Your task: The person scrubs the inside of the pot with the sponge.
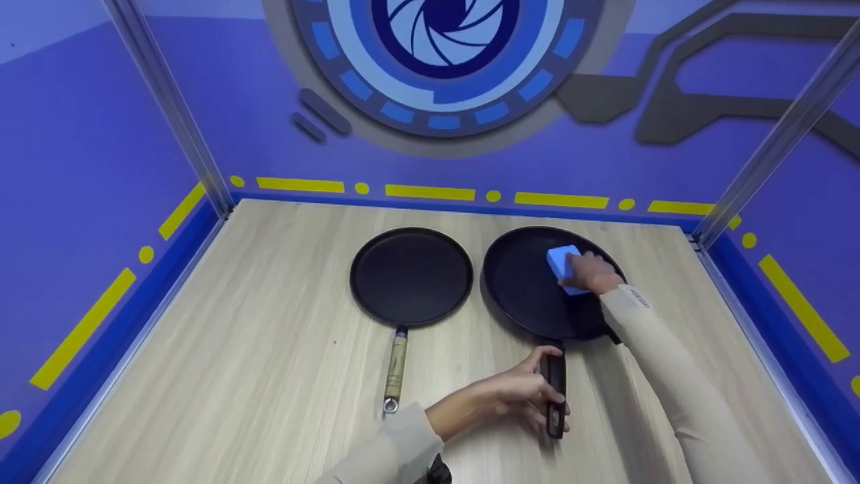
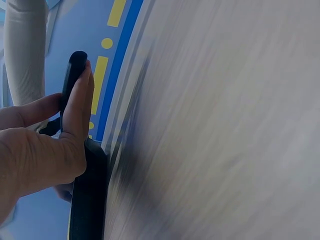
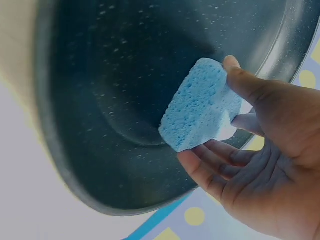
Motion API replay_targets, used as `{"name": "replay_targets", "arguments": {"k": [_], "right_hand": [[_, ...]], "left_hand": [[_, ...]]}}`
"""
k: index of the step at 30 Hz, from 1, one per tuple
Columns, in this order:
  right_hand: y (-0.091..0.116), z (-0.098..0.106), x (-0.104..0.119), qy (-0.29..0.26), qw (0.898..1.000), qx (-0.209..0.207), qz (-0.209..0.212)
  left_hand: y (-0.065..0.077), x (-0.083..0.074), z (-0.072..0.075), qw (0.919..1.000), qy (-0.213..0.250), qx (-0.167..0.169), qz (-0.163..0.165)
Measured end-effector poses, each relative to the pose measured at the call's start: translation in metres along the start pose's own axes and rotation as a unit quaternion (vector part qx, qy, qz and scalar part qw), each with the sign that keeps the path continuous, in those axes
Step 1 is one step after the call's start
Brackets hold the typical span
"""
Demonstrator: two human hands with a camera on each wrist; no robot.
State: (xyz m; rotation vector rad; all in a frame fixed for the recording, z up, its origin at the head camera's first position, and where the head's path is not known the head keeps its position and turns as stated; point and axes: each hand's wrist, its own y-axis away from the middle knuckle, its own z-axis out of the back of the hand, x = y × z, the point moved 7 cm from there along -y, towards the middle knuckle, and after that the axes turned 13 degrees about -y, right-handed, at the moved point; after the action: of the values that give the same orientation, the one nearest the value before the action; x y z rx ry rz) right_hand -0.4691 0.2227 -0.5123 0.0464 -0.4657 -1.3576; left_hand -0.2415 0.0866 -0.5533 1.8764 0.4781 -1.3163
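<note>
A large black frying pan (image 1: 521,286) sits at the right on the wooden table. My left hand (image 1: 514,390) holds its black handle (image 1: 556,376) with the thumb on the near-rim end and fingers around the side; the left wrist view shows the handle (image 2: 75,70) between thumb and fingers. Over the pan's inside, my right hand (image 1: 591,272) grips a blue sponge (image 1: 559,261). In the right wrist view thumb and fingers pinch the porous sponge (image 3: 195,107) at its edges, against the dark pan surface (image 3: 135,170) specked with white.
Left of the frying pan lies a flat black crepe pan (image 1: 411,277) with a wooden handle (image 1: 396,366) toward me. A small black object (image 1: 440,470) shows at the bottom edge by the left sleeve. Blue-purple panels (image 1: 430,161) wall the table (image 1: 269,323).
</note>
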Motion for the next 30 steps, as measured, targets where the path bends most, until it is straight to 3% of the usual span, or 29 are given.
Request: {"name": "replay_targets", "arguments": {"k": [11, 18, 26, 30], "right_hand": [[0.002, -0.002, 0.017, -0.006, 1.0, 0.016, -0.003], [-0.003, -0.011, 0.051, 0.025, 0.998, 0.011, 0.06], [0.023, -0.03, 0.093, 0.06, 0.983, 0.03, 0.17], [0.03, -0.034, 0.096, 0.055, 0.981, 0.026, 0.185]], "left_hand": [[-0.002, -0.001, 0.001, 0.9999, -0.01, 0.006, 0.005], [-0.002, -0.001, 0.001, 0.9998, -0.016, 0.005, 0.008], [-0.001, 0.0, 0.001, 0.9999, -0.006, 0.008, 0.006], [0.001, 0.0, -0.002, 0.9998, 0.01, 0.014, 0.003]]}}
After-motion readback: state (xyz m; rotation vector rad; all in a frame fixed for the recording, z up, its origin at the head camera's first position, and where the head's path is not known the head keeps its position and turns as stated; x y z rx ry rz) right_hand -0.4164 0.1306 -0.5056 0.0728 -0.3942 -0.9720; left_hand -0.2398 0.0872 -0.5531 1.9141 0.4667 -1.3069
